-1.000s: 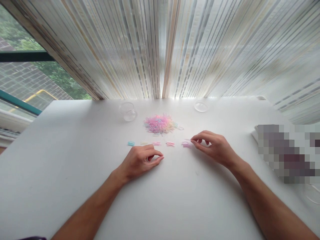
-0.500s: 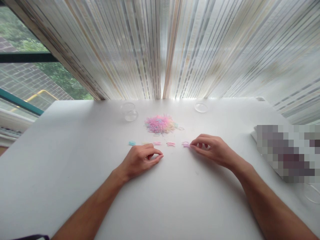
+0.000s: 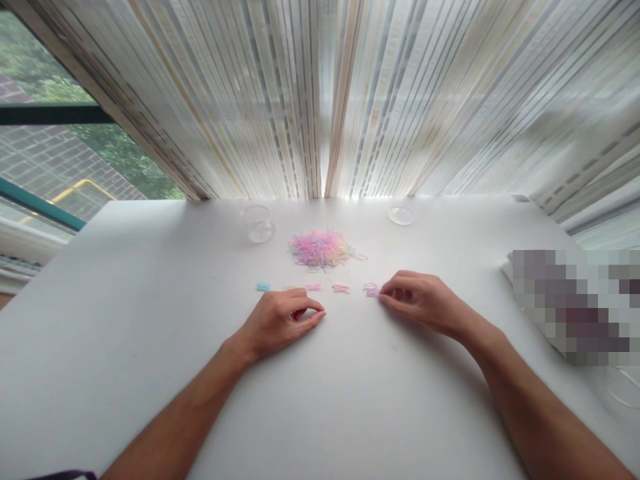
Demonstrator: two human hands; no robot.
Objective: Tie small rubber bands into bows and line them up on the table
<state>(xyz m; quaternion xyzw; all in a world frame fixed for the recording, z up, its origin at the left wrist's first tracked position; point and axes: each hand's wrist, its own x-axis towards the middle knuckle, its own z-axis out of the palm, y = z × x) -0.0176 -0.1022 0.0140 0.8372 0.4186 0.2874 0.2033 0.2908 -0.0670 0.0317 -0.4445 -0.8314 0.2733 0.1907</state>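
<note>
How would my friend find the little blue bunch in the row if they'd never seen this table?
On the white table, find the big mixed-colour heap. Nearer the person runs a row of small bunches; the blue bunch sits at its left end, by the left hand. It's the only blue one in that row.

Row of piles point(image 3: 341, 288) on table point(image 3: 350, 407), left hand point(image 3: 275, 323) to right hand point(image 3: 427, 297).
Left end just beyond left hand, right end at right hand; heap point(image 3: 320, 249) farther out, behind row's middle; containers point(image 3: 260, 232) well beyond left hand, disc point(image 3: 401, 215) well beyond right hand; masked item point(image 3: 565, 307) off to right hand's right.
</note>
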